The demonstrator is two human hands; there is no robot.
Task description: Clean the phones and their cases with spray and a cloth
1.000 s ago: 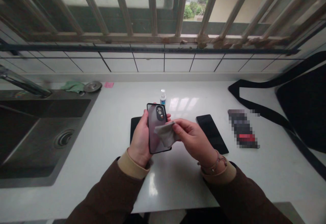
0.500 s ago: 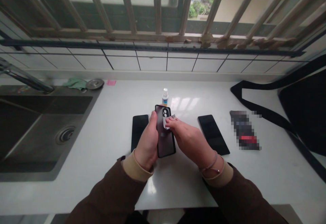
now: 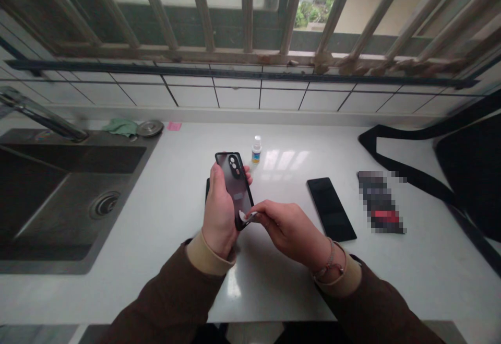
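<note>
Cloth (image 3: 243, 217) bunches, pinched in right fingers (image 3: 264, 209); left fingers (image 3: 249, 176) clasp a frosted phone case (image 3: 236, 186).

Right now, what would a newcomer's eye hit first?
The frosted phone case at centre, held in the left hand, with a pale cloth pinched in the right hand at its lower end. Then the white bottle standing beyond, and the dark flat device lying to the right.

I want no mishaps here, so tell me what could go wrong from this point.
The left hand holds the phone case up off the counter; if that grip loosened, the case might drop. The small bottle stands upright near that hand and could be knocked over. The cloth is pinched in the right hand and might slip free.
</note>
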